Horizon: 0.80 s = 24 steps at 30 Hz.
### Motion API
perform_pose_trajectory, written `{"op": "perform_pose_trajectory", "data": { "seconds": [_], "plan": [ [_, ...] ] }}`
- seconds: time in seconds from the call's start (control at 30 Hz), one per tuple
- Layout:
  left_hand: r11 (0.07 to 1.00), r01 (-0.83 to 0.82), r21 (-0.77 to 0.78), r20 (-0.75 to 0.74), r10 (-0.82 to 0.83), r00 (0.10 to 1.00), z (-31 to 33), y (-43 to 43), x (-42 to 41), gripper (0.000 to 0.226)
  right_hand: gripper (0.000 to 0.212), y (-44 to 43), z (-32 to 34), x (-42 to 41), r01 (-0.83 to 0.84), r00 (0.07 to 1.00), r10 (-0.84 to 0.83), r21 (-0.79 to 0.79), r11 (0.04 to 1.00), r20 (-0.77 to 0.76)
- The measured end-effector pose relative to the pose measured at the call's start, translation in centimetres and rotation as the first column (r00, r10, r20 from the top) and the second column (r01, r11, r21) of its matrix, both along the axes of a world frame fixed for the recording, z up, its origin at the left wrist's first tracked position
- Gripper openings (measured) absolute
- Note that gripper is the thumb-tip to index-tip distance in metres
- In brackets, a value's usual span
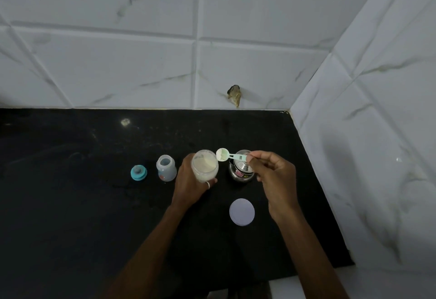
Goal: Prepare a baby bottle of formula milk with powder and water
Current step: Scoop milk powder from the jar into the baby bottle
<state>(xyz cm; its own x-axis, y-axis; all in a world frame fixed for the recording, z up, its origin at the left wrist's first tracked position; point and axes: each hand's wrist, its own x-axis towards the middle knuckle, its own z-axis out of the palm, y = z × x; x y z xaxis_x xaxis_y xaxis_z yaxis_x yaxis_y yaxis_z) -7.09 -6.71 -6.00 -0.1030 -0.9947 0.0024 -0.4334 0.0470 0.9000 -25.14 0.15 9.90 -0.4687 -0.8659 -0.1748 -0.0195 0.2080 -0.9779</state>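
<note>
My left hand [188, 184] grips an open clear jar of pale formula powder [204, 165] standing on the black counter. My right hand [273, 176] pinches the handle of a light green measuring scoop [223, 154], whose bowl hovers just right of the jar's rim with a little powder in it. An uncapped baby bottle [166, 167] stands upright left of the jar. Its teal teat ring [138, 172] lies further left. A small steel pot with a lid [240, 169] sits behind the scoop, partly hidden by my right hand.
A round pale lid [242, 211] lies flat on the counter [70, 192] between my forearms. White marbled tile walls [365, 133] close the counter at the back and on the right. The counter's front edge is near the bottom right.
</note>
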Motion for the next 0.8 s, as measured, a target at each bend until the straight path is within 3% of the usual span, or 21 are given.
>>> {"op": "perform_pose_trajectory", "data": {
  "seconds": [0.6, 0.8],
  "plan": [
    [0.994, -0.025, 0.11, -0.044, 0.03, 0.999, -1.4, 0.4, 0.2, 0.096, 0.014, 0.8, -0.6, -0.1, 0.015, 1.0, -0.014, 0.074, 0.997, -0.014],
    [0.977, -0.07, 0.201, 0.051, 0.061, 0.997, -1.6, 2.6, 1.3, 0.118, 0.012, 0.8, -0.2, 0.3, -0.003, 1.0, 0.003, 0.026, 1.0, 0.021]
  ]
}}
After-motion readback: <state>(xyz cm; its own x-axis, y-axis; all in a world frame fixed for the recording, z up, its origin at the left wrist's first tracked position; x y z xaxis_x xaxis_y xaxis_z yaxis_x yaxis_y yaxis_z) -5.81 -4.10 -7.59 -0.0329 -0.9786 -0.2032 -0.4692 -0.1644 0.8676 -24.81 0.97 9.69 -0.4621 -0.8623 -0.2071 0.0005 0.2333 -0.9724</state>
